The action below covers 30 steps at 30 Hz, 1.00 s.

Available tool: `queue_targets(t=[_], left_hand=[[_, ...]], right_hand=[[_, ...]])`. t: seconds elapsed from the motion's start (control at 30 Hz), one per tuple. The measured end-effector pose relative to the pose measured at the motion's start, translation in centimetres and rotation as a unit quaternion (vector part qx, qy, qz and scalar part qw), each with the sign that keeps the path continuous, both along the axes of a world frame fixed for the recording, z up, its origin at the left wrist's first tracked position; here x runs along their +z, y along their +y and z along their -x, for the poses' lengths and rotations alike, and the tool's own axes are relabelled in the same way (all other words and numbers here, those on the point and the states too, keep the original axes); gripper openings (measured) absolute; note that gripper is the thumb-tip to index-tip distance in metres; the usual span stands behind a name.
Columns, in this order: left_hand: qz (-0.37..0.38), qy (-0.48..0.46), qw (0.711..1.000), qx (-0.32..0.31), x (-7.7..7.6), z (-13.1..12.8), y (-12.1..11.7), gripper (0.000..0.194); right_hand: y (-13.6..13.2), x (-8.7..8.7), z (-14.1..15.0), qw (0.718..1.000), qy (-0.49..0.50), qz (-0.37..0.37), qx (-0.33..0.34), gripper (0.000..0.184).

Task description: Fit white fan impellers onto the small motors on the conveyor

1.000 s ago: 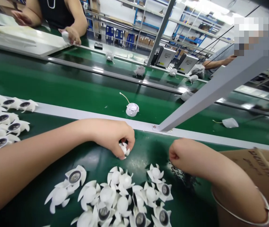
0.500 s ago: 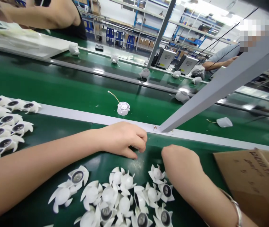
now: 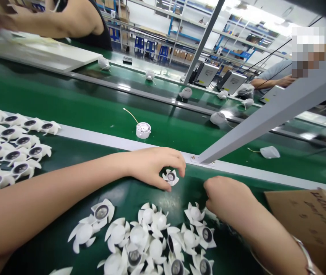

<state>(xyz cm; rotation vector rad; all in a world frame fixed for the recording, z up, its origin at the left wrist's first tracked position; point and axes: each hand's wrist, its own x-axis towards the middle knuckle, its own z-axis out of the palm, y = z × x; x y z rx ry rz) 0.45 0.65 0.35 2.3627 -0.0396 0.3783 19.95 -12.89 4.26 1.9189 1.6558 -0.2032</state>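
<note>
My left hand is over the green bench, thumb and fingers spread in a curve around a small white fan impeller. Its dark-ringed hub faces up, and gaps show between it and most of the fingers. To the right, my right hand is closed, knuckles up; its fingertips are hidden, so what it holds, if anything, cannot be made out. Nearer me lies a loose heap of white fan impellers, some hub up and others face down. Two more impellers lie left of the heap.
Rows of impellers stand at left. Beyond the pale rail, a white fan housing with a wire sits on the green belt. A slanted metal post and cardboard box are at right. Co-workers' arms show across the line.
My left hand's fingers have spread apart, and the impeller between them now shows. My right hand stays closed. The whole view has shifted slightly.
</note>
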Motion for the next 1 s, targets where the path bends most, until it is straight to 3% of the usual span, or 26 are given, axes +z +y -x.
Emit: queue_targets(t=[0.1, 0.3, 0.47, 0.77, 1.0], left_hand=[[0.011, -0.002, 1.000, 0.014, -0.5, 0.0, 0.7, 0.045], [0.035, 0.020, 0.999, 0.015, -1.1, 0.0, 1.1, 0.039], [0.036, 0.011, 0.999, 0.008, -1.3, 0.0, 1.1, 0.035], [0.026, 0.017, 0.999, 0.003, -1.4, -0.1, 1.1, 0.030], [0.018, 0.025, 0.999, 0.010, -1.4, -0.1, 1.0, 0.028]], right_hand=[[0.2, 0.7, -1.8, 1.000, 0.018, 0.001, -0.009, 0.014], [0.2, 1.1, -3.6, 0.996, 0.088, 0.017, -0.007, 0.018], [0.3, 0.4, -2.1, 0.998, 0.054, 0.032, 0.020, 0.025], [-0.4, 0.3, 2.4, 0.998, -0.036, -0.020, -0.040, 0.035], [-0.1, -0.3, 2.0, 0.998, -0.038, 0.005, -0.044, 0.027]])
